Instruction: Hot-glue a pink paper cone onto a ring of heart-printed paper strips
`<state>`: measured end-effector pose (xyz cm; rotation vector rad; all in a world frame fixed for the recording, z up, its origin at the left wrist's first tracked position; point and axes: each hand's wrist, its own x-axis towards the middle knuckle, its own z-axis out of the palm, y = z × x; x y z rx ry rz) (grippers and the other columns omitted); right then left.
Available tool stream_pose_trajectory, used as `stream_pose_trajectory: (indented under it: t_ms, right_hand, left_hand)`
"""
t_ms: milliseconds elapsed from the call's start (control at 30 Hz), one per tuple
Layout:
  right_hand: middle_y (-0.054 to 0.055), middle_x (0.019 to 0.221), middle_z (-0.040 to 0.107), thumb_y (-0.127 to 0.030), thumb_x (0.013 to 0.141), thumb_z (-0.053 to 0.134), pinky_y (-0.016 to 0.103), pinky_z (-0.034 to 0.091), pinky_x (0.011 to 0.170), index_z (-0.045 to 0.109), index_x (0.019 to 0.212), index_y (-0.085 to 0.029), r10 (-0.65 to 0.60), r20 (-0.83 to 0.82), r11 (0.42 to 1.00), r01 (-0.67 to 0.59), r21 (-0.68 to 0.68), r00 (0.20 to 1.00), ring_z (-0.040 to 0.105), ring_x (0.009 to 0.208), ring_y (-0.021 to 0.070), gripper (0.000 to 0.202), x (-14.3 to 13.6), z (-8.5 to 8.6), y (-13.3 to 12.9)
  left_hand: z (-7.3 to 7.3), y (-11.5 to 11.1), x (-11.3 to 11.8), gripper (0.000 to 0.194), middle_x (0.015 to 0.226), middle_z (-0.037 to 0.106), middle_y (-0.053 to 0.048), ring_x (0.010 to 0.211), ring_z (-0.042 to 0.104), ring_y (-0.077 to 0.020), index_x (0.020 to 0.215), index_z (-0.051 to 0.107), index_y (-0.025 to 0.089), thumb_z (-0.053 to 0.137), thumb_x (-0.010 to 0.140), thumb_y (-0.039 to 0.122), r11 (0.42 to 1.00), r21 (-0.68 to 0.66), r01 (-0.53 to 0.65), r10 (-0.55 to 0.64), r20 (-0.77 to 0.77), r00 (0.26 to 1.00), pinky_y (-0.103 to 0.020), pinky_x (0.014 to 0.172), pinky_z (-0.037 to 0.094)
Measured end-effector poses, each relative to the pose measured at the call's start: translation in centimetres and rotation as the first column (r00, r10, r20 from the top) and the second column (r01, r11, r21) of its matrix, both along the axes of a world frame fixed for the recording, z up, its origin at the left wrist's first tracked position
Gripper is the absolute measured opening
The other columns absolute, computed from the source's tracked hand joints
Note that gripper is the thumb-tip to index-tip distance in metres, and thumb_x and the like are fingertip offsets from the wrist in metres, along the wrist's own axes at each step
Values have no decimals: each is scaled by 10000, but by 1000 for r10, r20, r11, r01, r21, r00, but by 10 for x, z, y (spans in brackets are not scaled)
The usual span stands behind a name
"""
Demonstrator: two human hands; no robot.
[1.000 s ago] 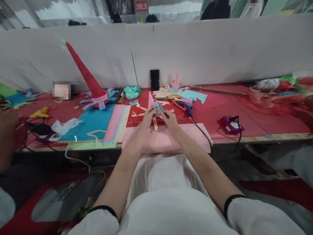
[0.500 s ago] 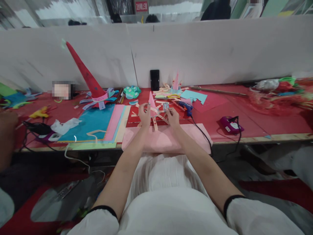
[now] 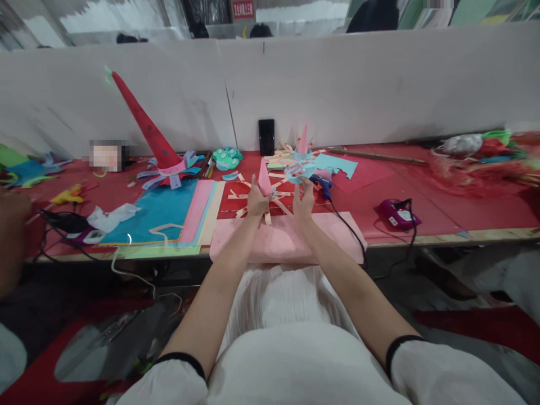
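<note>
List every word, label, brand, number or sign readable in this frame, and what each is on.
"卫生间…上三楼", white on a red rectangular sign beyond the pale partition; small, so a tentative reading, with the middle unclear.
Light-blue, paper-like piece by the right hand: reddish marks, too blurred to read.
Purple plastic box with a white label: too small to read.
No brand or number is legible.

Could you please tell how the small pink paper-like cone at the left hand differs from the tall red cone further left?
The small pink paper-like cone is much shorter than the tall red cone. Cream strips spread around the pink cone's base, blue and lilac strips around the red cone's. The left hand is at the pink cone; no hand is at the red cone. Both narrow upward.
</note>
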<state>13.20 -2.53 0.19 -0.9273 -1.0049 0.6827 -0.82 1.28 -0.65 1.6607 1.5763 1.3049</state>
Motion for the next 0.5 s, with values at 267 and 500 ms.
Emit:
stream_pose_trajectory:
  t_ms: [267,500]
  right_hand:
    - [85,1185,551,-348,884,347,318,435,922,470,1116,-203,-197,329,974,146,174,924,533,1086,148,300,3,-5,4]
    - [74,1023,619,-330,844,397,308,472,849,532,1007,-186,-97,392,994,70,82,915,593,950,160,256,1,-10,7]
  left_hand:
    - [17,-16,3,647,1337,445,-92,1273,359,-232,1390,280,246,527,793,212,989,112,-92,141,-591,794,-466,1102,167]
    - [19,-19,3,612,1314,461,-85,1246,392,-222,1364,343,248,450,784,85,982,157,-103,180,-637,749,-486,1113,110]
